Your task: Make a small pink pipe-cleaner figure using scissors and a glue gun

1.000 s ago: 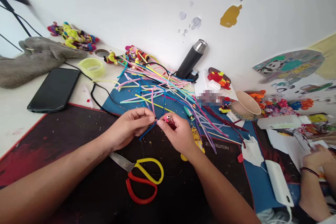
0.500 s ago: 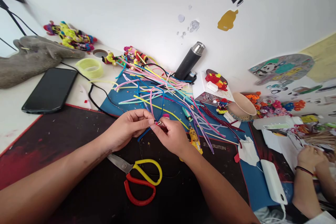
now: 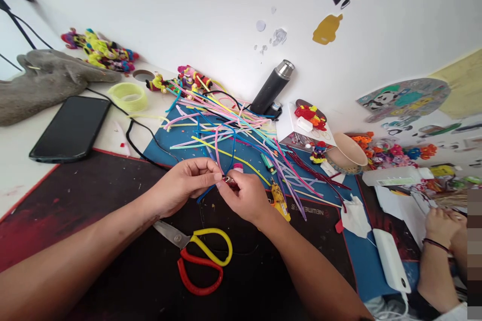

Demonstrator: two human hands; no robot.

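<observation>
My left hand [image 3: 196,179] and my right hand [image 3: 245,194] meet over the dark mat, both closed in a pinch. Between their fingertips is a small dark-red piece [image 3: 228,180] with a pale, shiny bit; the fingers cover most of it, so its kind is unclear. Just beyond the fingers, a pink pipe cleaner [image 3: 217,146] and a bent blue pipe cleaner [image 3: 234,143] rise at the near edge of a loose heap. Below my wrists lie scissors [image 3: 204,248] with one yellow and one red handle.
A yellow glue gun [image 3: 279,199] lies right of my right hand. Behind are a black flask [image 3: 271,88], a white box [image 3: 289,136] and a bowl [image 3: 347,153]. A phone [image 3: 71,129] lies left. At right, a white power bank [image 3: 390,260] lies near another person's hands [image 3: 441,225].
My right hand has turned slightly, with its thumb and fingers closer round the small piece. More of a pink object behind it shows. My left hand keeps its pinch; the scissors stay put.
</observation>
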